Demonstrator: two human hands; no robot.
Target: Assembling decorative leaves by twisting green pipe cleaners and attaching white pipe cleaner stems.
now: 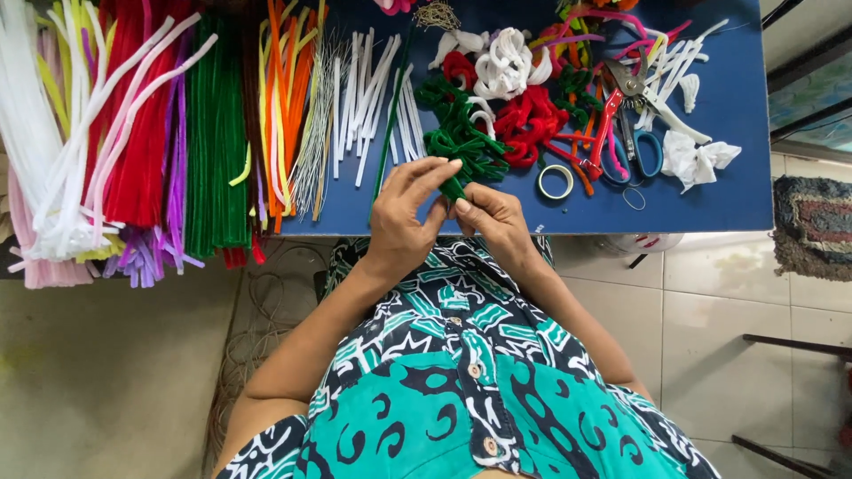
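A blue table (pixel 728 177) is pretty much buried in craft stuff. Long pipe cleaners are laid out in colour bundles on the left: white (pixel 53 133), red (pixel 138 115), purple (pixel 169 239), green (pixel 216 133), then orange and yellow (pixel 288 89). White sticks (pixel 368 89) are spread near the middle. Further right, curled red pieces (pixel 528 120) and white pieces (pixel 506 62) are piled up, with a tape roll (pixel 556 181), red-handled pliers (pixel 612 106) and blue-handled scissors (pixel 646 151) alongside. A woven rug (pixel 812 226) is seen on the tiled floor at far right.
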